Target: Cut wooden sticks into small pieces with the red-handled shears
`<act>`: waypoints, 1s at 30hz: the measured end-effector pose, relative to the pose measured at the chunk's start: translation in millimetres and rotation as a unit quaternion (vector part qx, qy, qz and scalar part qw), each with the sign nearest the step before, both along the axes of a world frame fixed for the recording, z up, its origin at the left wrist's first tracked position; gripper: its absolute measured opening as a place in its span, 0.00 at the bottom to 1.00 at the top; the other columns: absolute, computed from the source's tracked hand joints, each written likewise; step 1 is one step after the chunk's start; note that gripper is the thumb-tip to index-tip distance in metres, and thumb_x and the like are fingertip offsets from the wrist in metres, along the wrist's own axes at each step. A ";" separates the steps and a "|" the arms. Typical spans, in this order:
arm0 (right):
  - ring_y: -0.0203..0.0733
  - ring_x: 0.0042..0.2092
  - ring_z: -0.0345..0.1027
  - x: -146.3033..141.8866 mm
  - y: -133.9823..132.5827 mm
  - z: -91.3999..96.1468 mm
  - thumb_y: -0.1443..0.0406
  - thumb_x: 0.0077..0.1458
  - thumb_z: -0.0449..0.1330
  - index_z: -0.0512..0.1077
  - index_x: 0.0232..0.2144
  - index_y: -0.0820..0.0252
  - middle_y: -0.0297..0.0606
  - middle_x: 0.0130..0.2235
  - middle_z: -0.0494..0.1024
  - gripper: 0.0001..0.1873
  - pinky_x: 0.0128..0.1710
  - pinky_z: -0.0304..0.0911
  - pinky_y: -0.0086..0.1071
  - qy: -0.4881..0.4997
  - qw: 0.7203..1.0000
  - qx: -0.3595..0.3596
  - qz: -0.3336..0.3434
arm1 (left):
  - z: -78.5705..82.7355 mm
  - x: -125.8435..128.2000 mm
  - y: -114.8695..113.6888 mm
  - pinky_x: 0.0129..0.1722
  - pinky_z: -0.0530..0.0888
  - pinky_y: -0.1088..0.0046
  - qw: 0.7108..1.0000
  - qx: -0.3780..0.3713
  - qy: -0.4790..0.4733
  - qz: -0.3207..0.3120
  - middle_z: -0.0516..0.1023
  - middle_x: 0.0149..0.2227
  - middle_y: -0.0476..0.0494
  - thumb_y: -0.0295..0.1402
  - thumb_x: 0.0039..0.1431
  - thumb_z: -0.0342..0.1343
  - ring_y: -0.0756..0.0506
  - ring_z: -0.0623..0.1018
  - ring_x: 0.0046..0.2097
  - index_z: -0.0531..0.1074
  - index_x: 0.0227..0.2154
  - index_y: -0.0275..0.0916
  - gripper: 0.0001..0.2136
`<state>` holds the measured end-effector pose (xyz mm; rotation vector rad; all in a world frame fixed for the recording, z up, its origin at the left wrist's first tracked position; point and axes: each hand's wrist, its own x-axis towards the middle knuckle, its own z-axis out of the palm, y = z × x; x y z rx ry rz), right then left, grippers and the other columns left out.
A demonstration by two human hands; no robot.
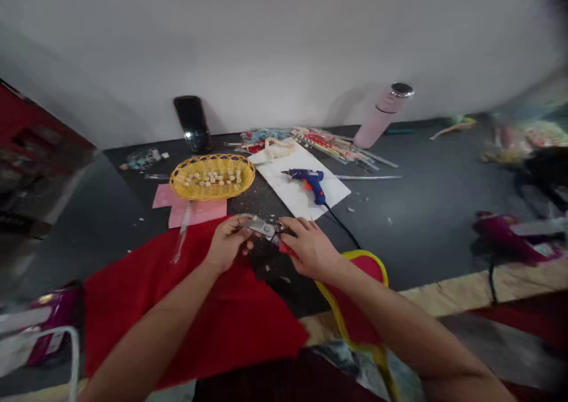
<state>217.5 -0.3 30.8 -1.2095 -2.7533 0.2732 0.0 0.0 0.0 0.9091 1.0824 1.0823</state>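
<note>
Surface (426, 212) is busy around the work. Far side, by the wall (284, 47): smartphone (193, 124) propped upright, a pile of thin sticks in clear and red wrapping (328, 144), pink bottle (379, 118) standing to the right of the pile. Yellow woven basket (213, 195) sits beyond the left hand (227, 243), small pale pieces (213, 179) inside, pink paper (199, 212) partly under it. Clear strip (183, 233) lies across the paper and onto red cloth (195, 319), which spreads under the left forearm.

Closest obstacle to the right hand (310, 245): blue glue gun (313, 180) on a white sheet (284, 183), just beyond the knuckles; its black cord (341, 224) runs down past that hand toward the near side. Yellow-edged red piece (361, 298) is under the right forearm, at the surface's near edge. Purple items at both far sides, too blurred to name.

Scissors (266, 229) are between the two hands, above the surface. Right fingers wrapped around the dark handles, blades pointing left to the left fingers. Left fingers curled in close at the blade end; can't tell what, if anything, they pinch.
</note>
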 end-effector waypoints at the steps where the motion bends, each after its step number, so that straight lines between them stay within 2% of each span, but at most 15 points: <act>1: 0.52 0.52 0.55 0.0 0.3 0.2 0.69 0.49 0.53 0.68 0.42 0.58 0.42 0.58 0.59 0.16 0.47 0.57 0.44 -0.001 1.000 0.000 0.002 | 0.7 0.4 0.3 0.12 0.63 0.84 1.000 0.004 0.002 -0.001 0.76 0.25 0.49 0.32 0.50 0.59 0.56 0.68 0.18 0.69 0.31 0.35 0.08; 7: 0.53 0.55 0.51 3.2 1.9 3.4 0.71 0.48 0.54 0.67 0.45 0.58 0.43 0.62 0.53 0.20 0.51 0.54 0.47 0.008 1.000 -0.007 0.028 | 7.2 -1.3 2.8 0.10 0.59 0.85 0.999 -0.014 -0.006 -0.042 0.76 0.24 0.49 0.31 0.48 0.60 0.56 0.67 0.17 0.69 0.29 0.34 0.07; 11: 0.53 0.56 0.50 7.7 4.1 7.7 0.71 0.48 0.54 0.68 0.44 0.59 0.43 0.61 0.55 0.18 0.53 0.52 0.48 0.027 0.998 -0.020 0.055 | 10.2 -6.5 3.9 0.09 0.55 0.87 0.995 -0.040 -0.037 -0.084 0.76 0.22 0.49 0.31 0.46 0.62 0.56 0.66 0.15 0.65 0.26 0.35 0.11; 15: 0.52 0.56 0.51 9.9 6.0 9.4 0.70 0.51 0.53 0.69 0.44 0.58 0.42 0.60 0.58 0.16 0.51 0.54 0.47 0.051 0.995 -0.031 0.075 | 3.9 -13.7 4.3 0.08 0.54 0.88 0.988 -0.057 -0.086 -0.116 0.77 0.21 0.48 0.32 0.45 0.64 0.56 0.66 0.14 0.64 0.28 0.36 0.13; 19: 0.52 0.55 0.53 8.3 5.7 6.5 0.70 0.50 0.54 0.69 0.44 0.59 0.45 0.59 0.59 0.17 0.51 0.56 0.47 0.058 0.996 -0.028 0.064 | -4.5 -18.2 5.8 0.08 0.54 0.87 0.982 -0.066 -0.122 -0.125 0.78 0.22 0.46 0.33 0.47 0.64 0.56 0.67 0.13 0.66 0.31 0.35 0.12; 22: 0.51 0.53 0.56 5.5 4.0 3.2 0.71 0.48 0.55 0.70 0.44 0.60 0.46 0.57 0.62 0.18 0.50 0.57 0.45 0.059 0.997 -0.023 0.052 | -4.9 -16.5 6.8 0.08 0.55 0.87 0.983 -0.063 -0.125 -0.119 0.78 0.23 0.46 0.33 0.48 0.63 0.56 0.66 0.13 0.67 0.30 0.34 0.11; 26: 0.51 0.51 0.58 1.7 0.5 -2.5 0.71 0.47 0.55 0.71 0.41 0.60 0.46 0.54 0.63 0.16 0.49 0.58 0.43 0.056 0.998 -0.013 0.018 | -3.0 -10.1 6.1 0.10 0.58 0.86 0.990 -0.063 -0.096 -0.080 0.78 0.24 0.46 0.34 0.48 0.63 0.56 0.67 0.14 0.68 0.33 0.35 0.13; 30: 0.50 0.50 0.58 -0.5 -2.4 -7.3 0.71 0.46 0.55 0.71 0.39 0.59 0.45 0.54 0.63 0.14 0.49 0.58 0.42 0.058 0.998 -0.007 -0.006 | -3.6 -4.3 3.4 0.14 0.65 0.82 0.999 0.002 -0.017 -0.045 0.77 0.25 0.47 0.36 0.50 0.61 0.55 0.70 0.18 0.70 0.36 0.35 0.12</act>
